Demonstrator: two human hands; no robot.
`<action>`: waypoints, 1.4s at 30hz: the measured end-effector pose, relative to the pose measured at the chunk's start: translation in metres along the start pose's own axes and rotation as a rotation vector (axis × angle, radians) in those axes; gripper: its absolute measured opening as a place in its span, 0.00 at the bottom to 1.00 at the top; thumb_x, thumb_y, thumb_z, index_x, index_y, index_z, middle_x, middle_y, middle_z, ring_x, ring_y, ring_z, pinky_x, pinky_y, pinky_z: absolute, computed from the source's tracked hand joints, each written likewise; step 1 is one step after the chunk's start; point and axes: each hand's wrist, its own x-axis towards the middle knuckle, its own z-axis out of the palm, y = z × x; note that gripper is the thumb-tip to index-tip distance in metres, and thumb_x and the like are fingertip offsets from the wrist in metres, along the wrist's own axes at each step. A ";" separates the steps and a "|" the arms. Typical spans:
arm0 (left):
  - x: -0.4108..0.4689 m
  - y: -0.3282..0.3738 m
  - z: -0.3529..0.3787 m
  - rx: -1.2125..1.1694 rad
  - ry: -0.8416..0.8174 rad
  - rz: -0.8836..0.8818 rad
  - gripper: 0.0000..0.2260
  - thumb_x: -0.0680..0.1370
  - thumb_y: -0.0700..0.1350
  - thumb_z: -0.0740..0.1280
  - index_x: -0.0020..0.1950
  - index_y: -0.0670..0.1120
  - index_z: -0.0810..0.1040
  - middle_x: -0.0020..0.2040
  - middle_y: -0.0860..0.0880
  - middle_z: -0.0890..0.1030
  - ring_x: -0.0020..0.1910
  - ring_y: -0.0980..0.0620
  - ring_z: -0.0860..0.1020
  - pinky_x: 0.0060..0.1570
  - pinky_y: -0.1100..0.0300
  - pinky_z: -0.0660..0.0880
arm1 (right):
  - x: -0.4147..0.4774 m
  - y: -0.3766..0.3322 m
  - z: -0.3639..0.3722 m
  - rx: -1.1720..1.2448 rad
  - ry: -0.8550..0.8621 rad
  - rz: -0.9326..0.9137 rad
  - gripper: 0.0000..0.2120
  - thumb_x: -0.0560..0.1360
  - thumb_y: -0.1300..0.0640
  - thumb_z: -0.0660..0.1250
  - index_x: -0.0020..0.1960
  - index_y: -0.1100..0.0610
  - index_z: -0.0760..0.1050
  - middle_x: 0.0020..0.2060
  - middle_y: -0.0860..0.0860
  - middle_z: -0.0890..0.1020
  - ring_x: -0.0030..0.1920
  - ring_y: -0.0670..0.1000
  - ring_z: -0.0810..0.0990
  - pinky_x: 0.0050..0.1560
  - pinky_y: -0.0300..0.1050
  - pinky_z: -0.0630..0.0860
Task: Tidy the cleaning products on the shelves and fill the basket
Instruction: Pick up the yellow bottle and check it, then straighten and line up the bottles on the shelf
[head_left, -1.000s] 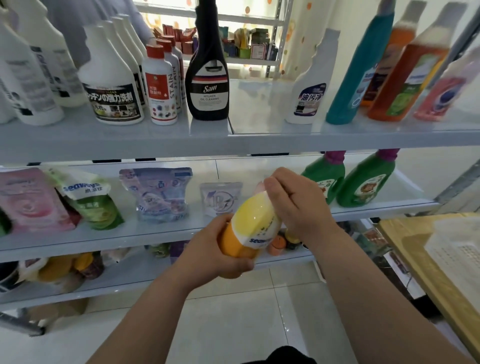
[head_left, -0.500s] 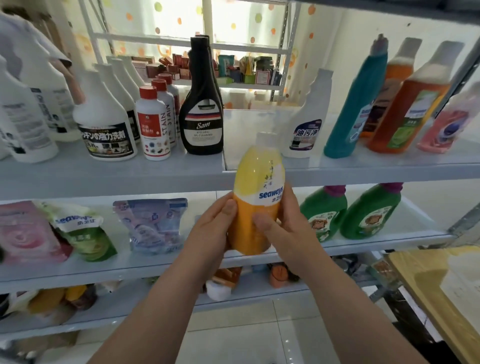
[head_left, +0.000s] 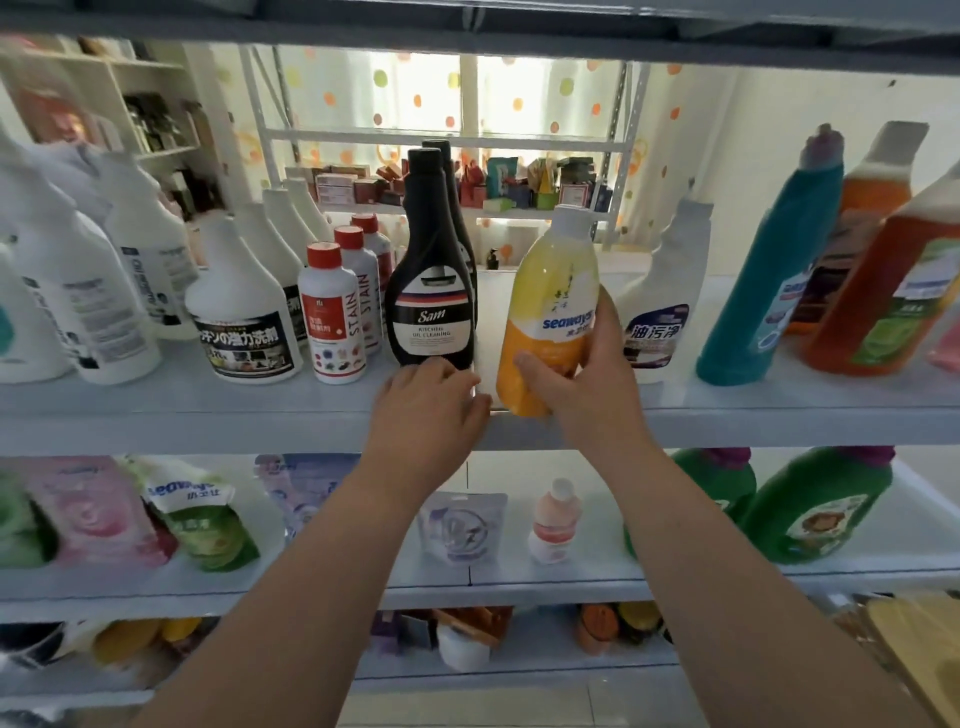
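A yellow and orange Seaways bottle (head_left: 550, 312) with a white cap stands upright on the upper shelf (head_left: 208, 415), in the gap between a black Sam kitchen oil cleaner bottle (head_left: 434, 280) and a white bottle with a blue label (head_left: 662, 306). My right hand (head_left: 587, 379) grips the yellow bottle low on its right side, thumb across the orange part. My left hand (head_left: 431, 400) rests on the shelf's front edge, fingers relaxed, just below the black bottle and holding nothing.
White spray-refill bottles (head_left: 244, 312) and red-capped stain remover bottles (head_left: 332, 317) fill the upper shelf's left. A teal bottle (head_left: 769, 280) and orange bottles (head_left: 883, 291) stand at right. The shelf below holds refill pouches (head_left: 202, 514), a small pink bottle (head_left: 553, 525) and green bottles (head_left: 815, 509).
The yellow bottle went from both hands in front of the middle shelf up onto the upper shelf. My left hand let go of it and dropped to the shelf edge.
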 end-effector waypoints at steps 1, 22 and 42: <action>0.001 -0.003 0.006 0.059 0.002 -0.008 0.19 0.80 0.58 0.55 0.57 0.52 0.82 0.53 0.49 0.79 0.53 0.45 0.76 0.51 0.51 0.72 | 0.007 0.002 0.002 -0.012 0.009 0.007 0.42 0.74 0.52 0.77 0.78 0.45 0.55 0.56 0.27 0.69 0.51 0.23 0.72 0.45 0.20 0.70; -0.005 -0.010 0.029 0.185 0.217 0.076 0.16 0.81 0.55 0.57 0.50 0.48 0.80 0.50 0.45 0.78 0.49 0.42 0.76 0.46 0.50 0.69 | 0.033 0.030 0.044 -0.560 0.102 0.068 0.39 0.76 0.37 0.66 0.77 0.53 0.51 0.61 0.54 0.79 0.56 0.60 0.80 0.45 0.48 0.71; -0.026 0.074 0.033 0.028 0.122 0.219 0.17 0.76 0.51 0.60 0.58 0.47 0.82 0.47 0.45 0.77 0.46 0.40 0.76 0.51 0.47 0.74 | -0.038 0.092 -0.123 -0.953 0.120 -0.202 0.14 0.81 0.48 0.62 0.56 0.53 0.82 0.50 0.50 0.84 0.51 0.54 0.80 0.57 0.54 0.76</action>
